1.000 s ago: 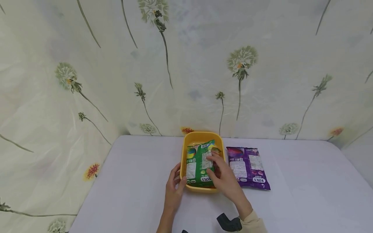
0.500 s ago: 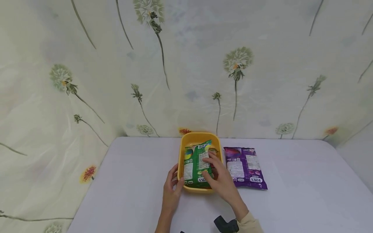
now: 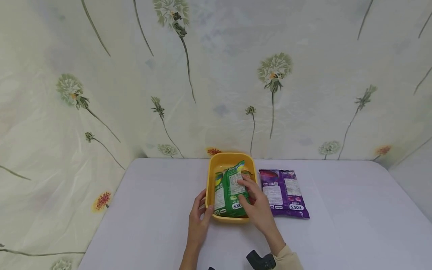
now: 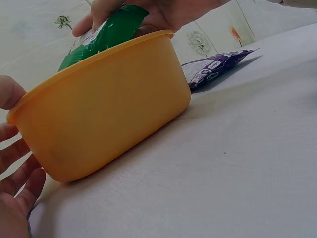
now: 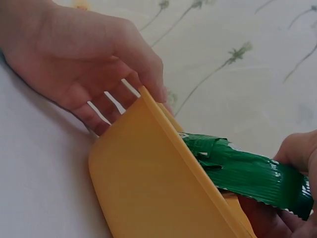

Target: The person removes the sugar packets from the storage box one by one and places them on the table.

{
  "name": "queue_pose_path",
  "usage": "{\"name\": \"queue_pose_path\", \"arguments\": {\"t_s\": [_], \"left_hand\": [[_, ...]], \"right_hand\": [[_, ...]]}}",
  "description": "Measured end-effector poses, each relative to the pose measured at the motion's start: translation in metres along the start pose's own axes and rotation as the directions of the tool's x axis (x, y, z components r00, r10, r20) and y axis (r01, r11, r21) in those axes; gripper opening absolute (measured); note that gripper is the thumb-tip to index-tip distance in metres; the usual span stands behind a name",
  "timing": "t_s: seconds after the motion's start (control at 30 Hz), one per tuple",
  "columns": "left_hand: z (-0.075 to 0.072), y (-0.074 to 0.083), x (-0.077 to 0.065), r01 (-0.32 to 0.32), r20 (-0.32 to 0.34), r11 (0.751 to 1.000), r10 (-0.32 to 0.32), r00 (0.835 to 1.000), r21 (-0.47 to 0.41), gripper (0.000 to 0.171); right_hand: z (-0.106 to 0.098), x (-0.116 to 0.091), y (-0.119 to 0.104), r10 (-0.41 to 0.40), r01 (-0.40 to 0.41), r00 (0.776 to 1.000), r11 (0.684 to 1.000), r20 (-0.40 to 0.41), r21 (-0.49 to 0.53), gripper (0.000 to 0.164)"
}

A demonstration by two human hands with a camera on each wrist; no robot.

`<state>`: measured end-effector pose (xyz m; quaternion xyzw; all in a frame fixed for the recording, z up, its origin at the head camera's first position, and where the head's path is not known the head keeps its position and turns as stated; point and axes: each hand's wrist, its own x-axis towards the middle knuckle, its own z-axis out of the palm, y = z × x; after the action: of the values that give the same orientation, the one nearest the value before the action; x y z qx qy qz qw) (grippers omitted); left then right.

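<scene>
A yellow plastic tub stands on the table, and inside it lies a green candy bag marked FOX'S. My left hand holds the tub at its near left corner, thumb at the rim and fingers along the outer wall. My right hand reaches in over the right rim and pinches the edge of the green bag, thumb on top and fingers beneath, as the right wrist view shows. That side of the bag is lifted and tilted. Another colourful packet shows partly behind the right fingers, mostly hidden.
A purple FOX'S candy bag lies flat on the white table, just right of the tub. Behind the table's far edge hangs a flower-patterned backdrop. A black device sits at the right wrist.
The green bag has tilted, its right side rising and its left side shifting slightly right along with my right hand. My left hand keeps its hold on the tub.
</scene>
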<state>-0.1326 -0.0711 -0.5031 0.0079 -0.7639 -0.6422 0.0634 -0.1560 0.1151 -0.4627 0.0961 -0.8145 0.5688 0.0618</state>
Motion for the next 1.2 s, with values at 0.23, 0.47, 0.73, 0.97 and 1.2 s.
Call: {"name": "queue_pose_path", "arguments": {"t_s": [0.23,0.47,0.73,0.97,1.2], "left_hand": [[0.000,0.000,0.000,0.003,-0.002,1.000,-0.003,1.000,-0.010,0.052],[0.007,-0.038,0.010,-0.020,-0.028,1.000,0.019,0.999,-0.019,0.051],[0.005,-0.025,0.008,-0.008,-0.019,1.000,0.008,1.000,-0.013,0.051],[0.001,0.000,0.001,0.001,-0.002,1.000,-0.001,1.000,0.001,0.052],[0.006,-0.030,0.008,-0.003,-0.026,1.000,0.003,1.000,-0.002,0.053]], "right_hand": [[-0.004,-0.003,-0.019,0.031,-0.032,0.999,0.998,0.006,0.048,0.042],[-0.005,0.004,0.016,0.046,-0.043,0.998,0.995,-0.032,0.086,0.047],[-0.010,0.006,0.015,0.082,-0.075,0.995,0.989,-0.052,0.126,0.044],[-0.016,0.006,0.014,0.046,-0.039,0.998,0.982,-0.037,0.185,0.043],[-0.025,0.006,0.013,0.016,-0.006,0.999,0.979,-0.050,0.202,0.046]]}}
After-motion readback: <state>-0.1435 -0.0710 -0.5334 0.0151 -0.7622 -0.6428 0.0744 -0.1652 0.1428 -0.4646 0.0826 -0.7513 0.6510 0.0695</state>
